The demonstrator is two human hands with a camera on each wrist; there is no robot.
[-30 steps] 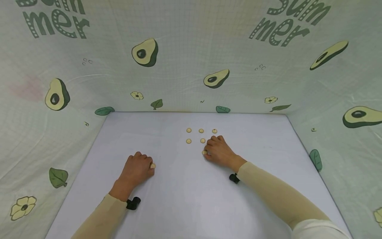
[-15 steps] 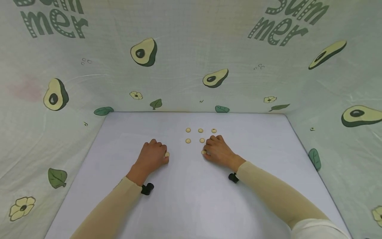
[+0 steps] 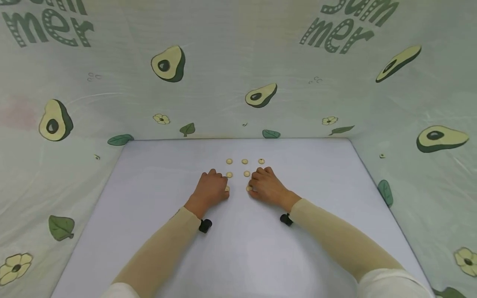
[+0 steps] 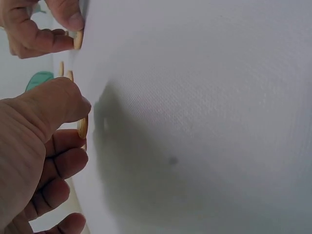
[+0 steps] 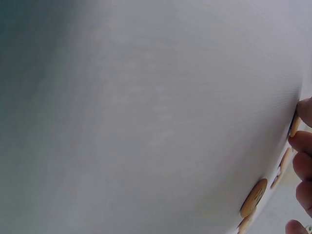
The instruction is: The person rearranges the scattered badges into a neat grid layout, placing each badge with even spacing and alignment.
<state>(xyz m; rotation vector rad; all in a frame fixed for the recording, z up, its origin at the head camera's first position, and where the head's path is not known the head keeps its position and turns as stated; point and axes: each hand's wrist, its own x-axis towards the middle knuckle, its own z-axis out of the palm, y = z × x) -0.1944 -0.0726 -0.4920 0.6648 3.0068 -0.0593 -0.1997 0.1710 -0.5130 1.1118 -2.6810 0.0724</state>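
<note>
Thumb and index finger of my left hand (image 3: 209,189) pinch a small round wooden button (image 4: 83,127) close over the white tabletop, its face tilted up on edge in the left wrist view. Across from it, my right hand (image 3: 271,187) pinches another wooden button (image 3: 249,188) between thumb and index finger, low at the table surface. The two hands face each other with a narrow gap between them. Beyond them lie more buttons: a row of three, with the middle one (image 3: 244,161) between its neighbours, and a nearer pair, left button (image 3: 229,174) and right button (image 3: 246,174).
The white table (image 3: 238,256) runs back to a hanging cloth (image 3: 216,95) printed with avocados and leaves, which also covers both sides. A small black camera sits under each wrist, the left camera (image 3: 205,225) and the right camera (image 3: 286,219).
My left hand has moved right and forward with its button, ending beside the nearer pair and opposite the right hand. The right hand stays at its spot, still pinching its button. The view shifts slightly.
</note>
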